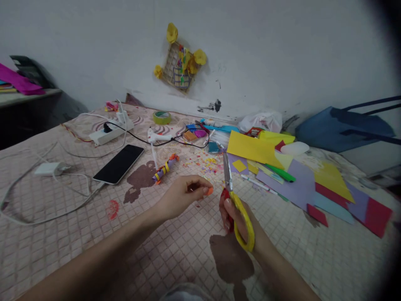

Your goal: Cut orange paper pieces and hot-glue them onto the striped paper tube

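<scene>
My left hand [185,193] pinches a small piece of orange paper [209,191] between thumb and fingertips. In my right hand [235,213] is a pair of scissors [228,173], one handle loop yellow and the other red. Its blades point away from me, look nearly closed, and stand apart from the orange piece. Beyond my hands lie many tiny coloured paper scraps [210,162]. A small purple roll with yellow bands and orange ends [166,168] rests left of the scraps.
A phone [119,164], a charger [52,168], a power strip [109,131] and loose cables lie to the left. Farther back are a white glue gun [158,136] and a green tape roll [162,117]. Coloured paper sheets [297,179] spread to the right near a blue bag [341,127].
</scene>
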Motion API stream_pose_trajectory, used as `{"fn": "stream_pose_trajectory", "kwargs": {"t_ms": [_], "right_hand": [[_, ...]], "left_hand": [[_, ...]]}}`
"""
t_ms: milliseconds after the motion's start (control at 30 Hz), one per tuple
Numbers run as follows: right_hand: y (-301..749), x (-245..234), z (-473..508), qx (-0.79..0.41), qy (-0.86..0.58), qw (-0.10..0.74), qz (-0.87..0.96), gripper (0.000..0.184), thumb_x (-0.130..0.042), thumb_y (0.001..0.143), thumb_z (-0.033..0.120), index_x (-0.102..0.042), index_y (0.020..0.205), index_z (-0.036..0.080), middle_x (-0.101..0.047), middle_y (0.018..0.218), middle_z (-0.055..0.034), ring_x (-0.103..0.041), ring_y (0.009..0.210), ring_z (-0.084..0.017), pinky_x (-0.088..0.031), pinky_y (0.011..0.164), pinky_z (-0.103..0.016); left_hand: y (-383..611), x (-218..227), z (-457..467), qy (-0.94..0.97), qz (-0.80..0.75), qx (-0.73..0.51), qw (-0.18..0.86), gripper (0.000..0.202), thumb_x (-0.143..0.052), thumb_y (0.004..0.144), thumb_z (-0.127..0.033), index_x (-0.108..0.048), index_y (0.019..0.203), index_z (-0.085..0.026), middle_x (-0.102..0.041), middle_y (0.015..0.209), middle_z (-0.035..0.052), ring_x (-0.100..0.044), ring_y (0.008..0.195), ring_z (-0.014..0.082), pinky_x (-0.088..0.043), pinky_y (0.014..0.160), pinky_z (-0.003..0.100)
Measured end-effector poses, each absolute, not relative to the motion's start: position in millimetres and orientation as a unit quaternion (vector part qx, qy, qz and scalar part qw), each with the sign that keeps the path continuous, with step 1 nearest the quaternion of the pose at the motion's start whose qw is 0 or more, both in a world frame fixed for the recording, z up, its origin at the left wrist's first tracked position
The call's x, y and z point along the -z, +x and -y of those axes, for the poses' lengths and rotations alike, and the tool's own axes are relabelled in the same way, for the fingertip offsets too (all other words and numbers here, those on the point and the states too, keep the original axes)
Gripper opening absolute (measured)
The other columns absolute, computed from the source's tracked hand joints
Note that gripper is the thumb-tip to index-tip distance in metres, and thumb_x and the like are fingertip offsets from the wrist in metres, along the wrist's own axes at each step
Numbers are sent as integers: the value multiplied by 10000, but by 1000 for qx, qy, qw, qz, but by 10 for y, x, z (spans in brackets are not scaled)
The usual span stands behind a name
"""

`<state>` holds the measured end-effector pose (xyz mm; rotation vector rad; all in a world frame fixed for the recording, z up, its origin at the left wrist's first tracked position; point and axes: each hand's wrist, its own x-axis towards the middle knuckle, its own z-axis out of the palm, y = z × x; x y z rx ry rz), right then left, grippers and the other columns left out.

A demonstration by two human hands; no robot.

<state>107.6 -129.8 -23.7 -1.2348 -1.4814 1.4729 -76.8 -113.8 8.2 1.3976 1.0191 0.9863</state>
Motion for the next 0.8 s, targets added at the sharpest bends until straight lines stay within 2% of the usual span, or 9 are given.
{"fn": "stream_pose_trajectory", "kwargs": {"t_ms": [100, 200, 400, 533, 667, 800], "right_hand": [[1078, 175, 1264, -562, -493, 370, 552, 358, -578, 752, 525, -448, 726, 192, -432, 513, 72, -408, 405, -75, -371, 374, -197], [1086, 155, 1255, -556, -493, 379, 552, 307, -649, 702, 428, -455, 752, 195, -457, 561, 76, -415, 420, -69, -380, 385, -196], [1086, 163, 1267, -544, -484, 355, 586, 228, -643, 699, 310, -455, 738, 187, -487, 621, 57, -388, 447, -58, -352, 386, -185], [1077, 205, 1262, -521, -501, 377, 579, 233, -652, 700, 297, -449, 736, 189, -471, 631, 57, -378, 444, -55, -349, 386, -189], [1071, 249, 1272, -520, -499, 442, 534, 241, -636, 731, 338, -449, 777, 193, -497, 680, 45, -398, 460, -61, -358, 395, -193], [1061, 246, 1292, -509, -497, 470, 522, 244, -647, 736, 338, -452, 771, 194, -483, 645, 56, -402, 459, -66, -355, 401, -197]], "left_hand": [[-725, -25, 1170, 629, -429, -386, 521, 224, -602, 767, -256, -613, 960, -143, -580, 715, 9, -521, 636, 116, -397, 581, 227], [-696, 33, 1188, 659, -429, -364, 500, 253, -596, 771, -256, -578, 1000, -150, -561, 687, -9, -507, 616, 112, -382, 566, 221], [-674, 99, 1202, 689, -424, -311, 500, 255, -571, 776, -236, -554, 1022, -169, -567, 673, -20, -519, 607, 117, -382, 560, 224], [-642, 128, 1212, 649, -425, -359, 520, 246, -565, 791, -251, -549, 1020, -161, -583, 723, 1, -544, 653, 126, -413, 606, 239], [-587, 155, 1221, 564, -417, -418, 577, 243, -641, 747, -302, -573, 922, -147, -616, 827, 36, -573, 730, 134, -435, 649, 245], [-540, 171, 1238, 500, -425, -400, 640, 220, -664, 730, -331, -581, 750, -129, -586, 658, 0, -528, 592, 96, -421, 582, 227]]}}
